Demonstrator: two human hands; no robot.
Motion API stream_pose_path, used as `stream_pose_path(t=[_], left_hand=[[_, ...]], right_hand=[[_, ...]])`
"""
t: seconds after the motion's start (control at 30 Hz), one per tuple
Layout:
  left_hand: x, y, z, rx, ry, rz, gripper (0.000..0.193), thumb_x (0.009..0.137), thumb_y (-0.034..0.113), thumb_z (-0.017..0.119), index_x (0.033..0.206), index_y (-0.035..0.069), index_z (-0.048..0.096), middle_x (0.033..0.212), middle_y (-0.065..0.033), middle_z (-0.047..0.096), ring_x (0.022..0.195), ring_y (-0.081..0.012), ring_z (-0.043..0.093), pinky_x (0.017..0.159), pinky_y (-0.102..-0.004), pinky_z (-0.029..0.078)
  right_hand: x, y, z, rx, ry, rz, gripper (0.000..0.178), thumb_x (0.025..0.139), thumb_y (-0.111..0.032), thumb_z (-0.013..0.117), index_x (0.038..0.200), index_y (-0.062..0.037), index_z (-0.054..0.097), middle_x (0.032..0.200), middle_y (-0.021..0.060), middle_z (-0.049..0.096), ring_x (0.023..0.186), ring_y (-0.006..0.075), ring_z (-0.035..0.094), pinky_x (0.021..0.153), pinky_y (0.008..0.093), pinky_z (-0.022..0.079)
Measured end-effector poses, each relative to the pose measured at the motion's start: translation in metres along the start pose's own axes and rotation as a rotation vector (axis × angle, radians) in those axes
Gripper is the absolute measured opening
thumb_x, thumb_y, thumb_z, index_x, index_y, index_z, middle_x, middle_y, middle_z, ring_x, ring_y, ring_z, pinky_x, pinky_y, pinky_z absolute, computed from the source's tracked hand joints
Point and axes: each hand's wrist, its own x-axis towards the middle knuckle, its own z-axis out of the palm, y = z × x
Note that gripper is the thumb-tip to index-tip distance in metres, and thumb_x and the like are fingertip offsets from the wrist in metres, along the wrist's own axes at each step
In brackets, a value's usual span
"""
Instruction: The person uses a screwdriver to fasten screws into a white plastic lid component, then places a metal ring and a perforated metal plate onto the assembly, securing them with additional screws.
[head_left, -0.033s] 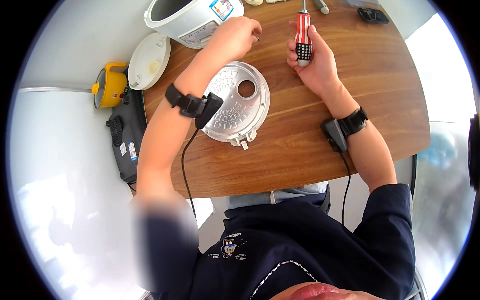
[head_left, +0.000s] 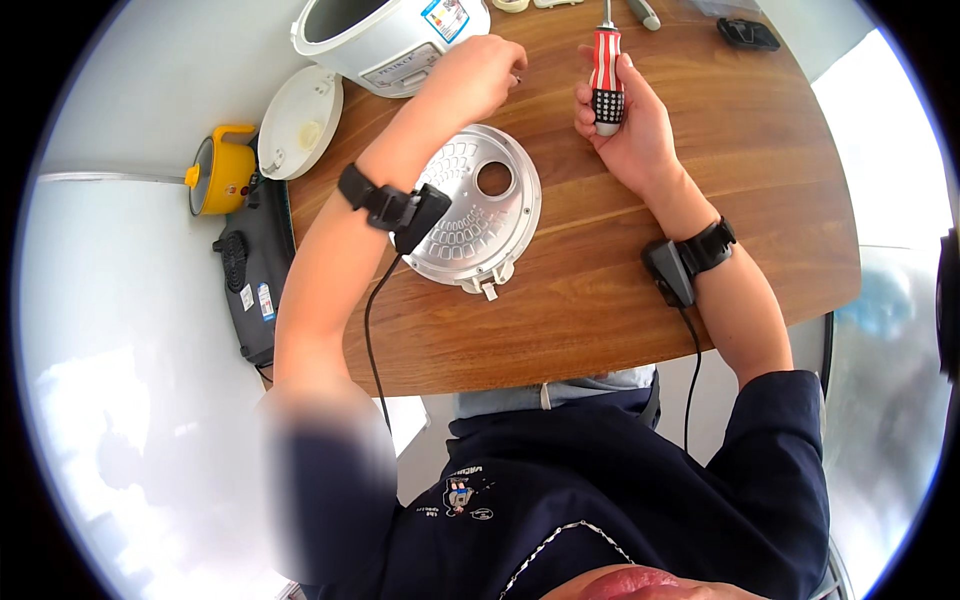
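Observation:
My right hand [head_left: 640, 130] is wrapped round a screwdriver [head_left: 607, 65] with a red-and-white striped handle and a black patterned band. Its shaft points away from me and runs out of the top edge. My left hand [head_left: 478, 75] is closed, its fingertips pinched around something small and dark that I cannot make out. Beside it stands the white rice cooker body [head_left: 372, 55], open at the top. Below that hand, a round metal inner lid [head_left: 510, 225] with a hole and embossed marks lies on the table, partly hidden by my left forearm.
A white round cover [head_left: 298, 125] leans at the table's left edge. Past it are a yellow pot [head_left: 225, 172] and a black case [head_left: 255, 300]. At the far right of the wooden table [head_left: 620, 290] lies a black flat object [head_left: 748, 34]; a grey-handled tool [head_left: 645, 14] lies nearer the screwdriver.

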Motion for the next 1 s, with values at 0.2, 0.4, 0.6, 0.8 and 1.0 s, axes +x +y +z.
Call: stream_pose_path(t=[0.2,0.4,0.6,0.8,1.0], left_hand=[[0.013,-0.005,0.028,0.048,0.017,0.011,0.014,0.086,0.007,0.075,0.097,0.001,0.071,0.092,-0.0168,0.072,0.09,-0.037,0.07,0.08,-0.0459,0.056],[0.009,0.006,0.027,0.117,0.022,0.0,0.003,0.087,0.003,0.068,0.087,0.0,0.067,0.086,-0.0182,0.071,0.088,-0.0374,0.07,0.076,-0.0464,0.056],[-0.006,0.025,0.001,-0.223,0.148,-0.058,0.008,0.088,0.001,0.064,0.093,0.001,0.07,0.085,-0.015,0.072,0.08,-0.0272,0.072,0.077,-0.036,0.058],[-0.058,0.037,-0.039,-0.975,0.353,-0.134,0.017,0.095,0.008,0.069,0.109,-0.001,0.074,0.096,-0.0076,0.077,0.085,-0.0109,0.072,0.079,-0.0258,0.057],[-0.099,0.026,-0.049,-1.228,0.61,-0.195,0.015,0.098,0.007,0.07,0.11,-0.003,0.071,0.104,-0.0126,0.075,0.092,-0.0156,0.071,0.085,-0.0279,0.059]], right_hand=[[-0.001,0.001,0.003,-0.07,0.035,0.0,0.042,0.111,-0.041,0.045,0.136,-0.0106,0.059,0.085,0.0064,0.067,0.071,0.0157,0.058,0.067,0.0292,0.05],[-0.001,0.002,0.003,-0.087,0.015,0.023,0.043,0.11,-0.041,0.047,0.136,-0.0096,0.06,0.086,0.007,0.068,0.071,0.0164,0.059,0.068,0.0299,0.051],[-0.004,0.0,0.009,-0.192,-0.01,0.026,0.038,0.11,-0.039,0.05,0.13,-0.0091,0.061,0.087,0.0065,0.067,0.072,0.0152,0.061,0.067,0.0286,0.05],[-0.007,0.009,0.01,-0.421,-0.18,0.01,0.038,0.109,-0.036,0.054,0.134,-0.0087,0.062,0.087,0.0029,0.067,0.071,0.0101,0.059,0.064,0.0246,0.047],[-0.015,0.007,0.025,-0.645,-0.259,0.079,0.04,0.107,-0.034,0.058,0.134,-0.0047,0.064,0.082,-0.001,0.061,0.069,0.006,0.051,0.061,0.0224,0.043]])
